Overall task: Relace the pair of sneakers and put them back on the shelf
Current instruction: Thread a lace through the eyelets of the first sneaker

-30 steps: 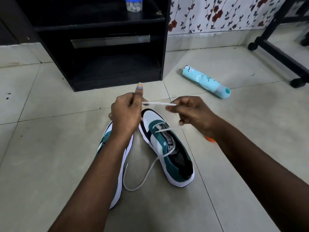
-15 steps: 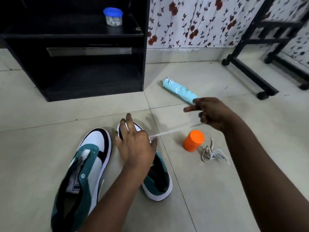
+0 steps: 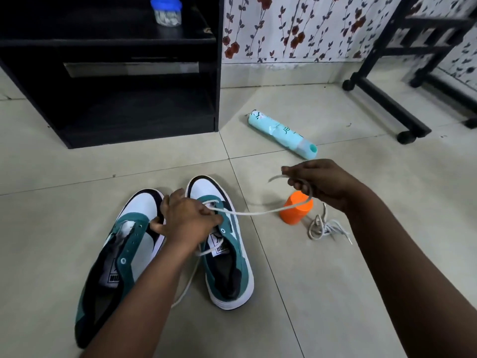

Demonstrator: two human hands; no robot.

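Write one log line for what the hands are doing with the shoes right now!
step: relacing | left hand: rests on right sneaker | right hand: pinches lace | left sneaker: unlaced | spare lace: on floor

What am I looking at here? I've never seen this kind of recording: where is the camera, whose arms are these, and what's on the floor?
No machine: a person wears a head camera looking down at their own hands. On the tiled floor lie two green-and-white sneakers. The left hand rests on the right-side sneaker; the right hand pinches the white lace running from it. The left-side sneaker has no lace. Nearby: an orange plastic cup, a bundled spare lace, a pale teal bottle, a black shelf unit.
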